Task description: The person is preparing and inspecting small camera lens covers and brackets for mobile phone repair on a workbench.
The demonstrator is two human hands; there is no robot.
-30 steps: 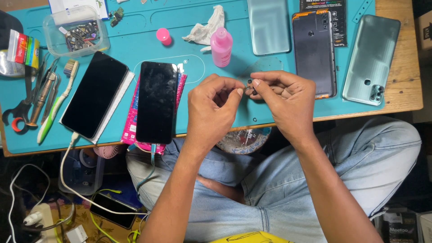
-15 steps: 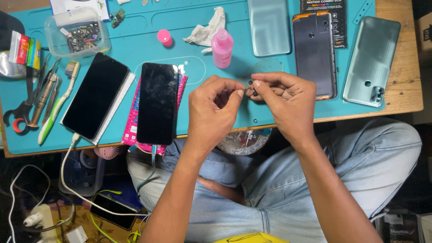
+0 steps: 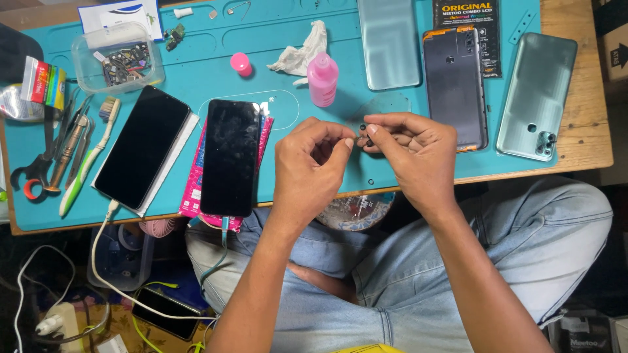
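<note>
Both hands meet above the teal work mat [image 3: 196, 78] in the head view, left hand [image 3: 307, 167] and right hand [image 3: 418, 153] pinching a tiny dark part [image 3: 364, 140] between fingertips, raised for close handling beside the dark phone [image 3: 230, 157].

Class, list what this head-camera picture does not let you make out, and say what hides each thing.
1. Small dark part pinched between left hand and right hand: too small, fingers cover it.
2. Clear box contents: too small.
3. Patterned object below the table edge: wrists and table hide it.
</note>
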